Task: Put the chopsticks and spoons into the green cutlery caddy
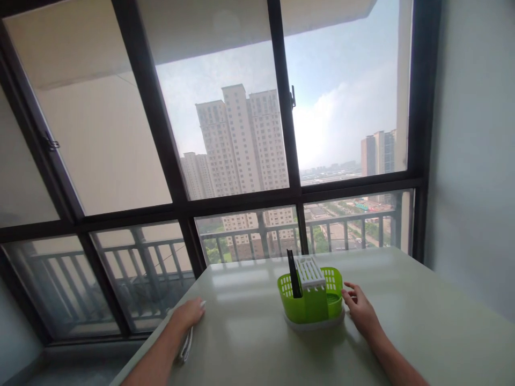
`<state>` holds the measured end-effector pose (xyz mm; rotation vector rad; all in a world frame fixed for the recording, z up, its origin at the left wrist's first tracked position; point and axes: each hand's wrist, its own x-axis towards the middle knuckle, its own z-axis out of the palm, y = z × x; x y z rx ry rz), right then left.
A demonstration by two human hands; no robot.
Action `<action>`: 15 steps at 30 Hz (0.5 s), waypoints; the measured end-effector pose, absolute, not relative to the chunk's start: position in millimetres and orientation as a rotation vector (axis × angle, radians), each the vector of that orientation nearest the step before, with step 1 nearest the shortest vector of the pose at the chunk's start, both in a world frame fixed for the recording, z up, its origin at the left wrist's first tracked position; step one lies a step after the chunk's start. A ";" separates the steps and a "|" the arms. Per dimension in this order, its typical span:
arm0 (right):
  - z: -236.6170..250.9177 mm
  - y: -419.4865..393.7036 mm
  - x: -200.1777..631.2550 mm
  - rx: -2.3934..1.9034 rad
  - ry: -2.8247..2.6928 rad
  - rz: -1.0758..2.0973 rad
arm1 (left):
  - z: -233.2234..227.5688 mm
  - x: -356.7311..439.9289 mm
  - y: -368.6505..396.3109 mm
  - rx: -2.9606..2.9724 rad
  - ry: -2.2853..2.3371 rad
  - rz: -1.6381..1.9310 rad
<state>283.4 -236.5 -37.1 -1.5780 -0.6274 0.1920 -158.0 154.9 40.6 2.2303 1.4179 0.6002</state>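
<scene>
Right hand [359, 307] lies open on the table [422, 321], fingers spread, fingertips touching the green basket's [311, 300] right side; basket stands mid-table. Left hand [188, 313] rests palm-down at the near-left edge, curled over a white cloth [185, 347].

A pale table [422, 321] filled the lower right of the frame. Behind it, a black-framed window [289, 193] spanned the upper frame, showing a balcony railing [341, 225] and high-rise towers [241, 139].

Bright hazy daylight through the window [241, 134], soft glare on the table [249, 332], frame lines bowed at edges
</scene>
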 end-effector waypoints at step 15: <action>-32.8 -235.4 280.6 -1.561 -0.633 0.158 | 32.6 -162.6 162.7 2.330 1.552 0.531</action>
